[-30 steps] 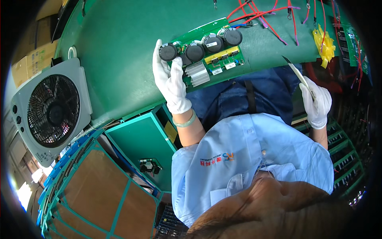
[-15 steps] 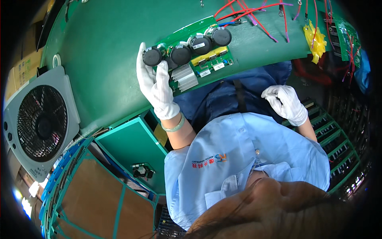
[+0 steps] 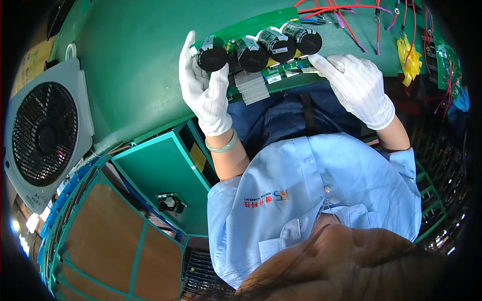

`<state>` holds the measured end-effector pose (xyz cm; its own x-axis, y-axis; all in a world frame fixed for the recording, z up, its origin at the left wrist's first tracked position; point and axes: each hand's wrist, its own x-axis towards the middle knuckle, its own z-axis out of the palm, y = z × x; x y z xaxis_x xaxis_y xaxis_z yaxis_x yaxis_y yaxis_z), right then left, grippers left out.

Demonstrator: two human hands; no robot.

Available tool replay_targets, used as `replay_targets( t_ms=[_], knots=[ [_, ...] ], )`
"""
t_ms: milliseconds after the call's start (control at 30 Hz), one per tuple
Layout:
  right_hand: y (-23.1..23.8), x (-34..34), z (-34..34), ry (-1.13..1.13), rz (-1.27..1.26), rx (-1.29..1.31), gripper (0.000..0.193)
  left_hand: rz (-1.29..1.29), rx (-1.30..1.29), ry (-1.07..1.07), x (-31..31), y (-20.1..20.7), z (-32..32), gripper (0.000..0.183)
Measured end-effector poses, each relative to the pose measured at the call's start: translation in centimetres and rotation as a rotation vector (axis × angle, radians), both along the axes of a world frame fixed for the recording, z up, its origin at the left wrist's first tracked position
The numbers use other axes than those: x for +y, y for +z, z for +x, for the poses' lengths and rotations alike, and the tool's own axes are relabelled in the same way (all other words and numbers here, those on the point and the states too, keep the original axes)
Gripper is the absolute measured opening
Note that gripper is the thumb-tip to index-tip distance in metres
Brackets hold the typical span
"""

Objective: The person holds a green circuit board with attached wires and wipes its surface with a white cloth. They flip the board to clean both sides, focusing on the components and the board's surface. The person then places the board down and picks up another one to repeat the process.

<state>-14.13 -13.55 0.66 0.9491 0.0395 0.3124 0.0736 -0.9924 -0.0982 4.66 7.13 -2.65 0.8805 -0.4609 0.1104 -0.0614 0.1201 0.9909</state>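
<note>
Circuit board: we have the green board (image 3: 266, 21) at the far middle, over the table (image 3: 135, 60), tilted; we cannot tell whether it touches the tabletop.
Capacitors: four black cylinders (image 3: 212, 59) stand in a row across the board, their round tops facing the near side.
Heat sink: a silver finned block (image 3: 252, 89) sits on the board's near edge, left of its middle.
Left hand: our gloved left hand (image 3: 205, 93) holds the board's left end, thumb against the leftmost capacitor.
Right hand: our gloved right hand (image 3: 359, 88) is at the board's near right edge, fingers pinched on a slim tool (image 3: 309, 70), mostly hidden.
Wires: red wires (image 3: 377, 36) lie at the far right, near a yellow bundle (image 3: 408, 59).
Fan: a grey fan (image 3: 46, 135) stands at the left.
</note>
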Motion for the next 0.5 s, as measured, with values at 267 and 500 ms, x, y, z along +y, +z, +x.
replay_targets(
  t_ms=[267,500],
  knots=[
    [0.76,0.23,0.78,0.043,-0.081,0.011,0.041,-0.004,-0.007,-0.017,0.21,-0.02,0.00,0.061],
    [0.87,0.48,0.71,0.040,-0.132,0.044,0.042,-0.017,-0.054,-0.005,0.10,-0.32,0.03,0.062]
  ],
)
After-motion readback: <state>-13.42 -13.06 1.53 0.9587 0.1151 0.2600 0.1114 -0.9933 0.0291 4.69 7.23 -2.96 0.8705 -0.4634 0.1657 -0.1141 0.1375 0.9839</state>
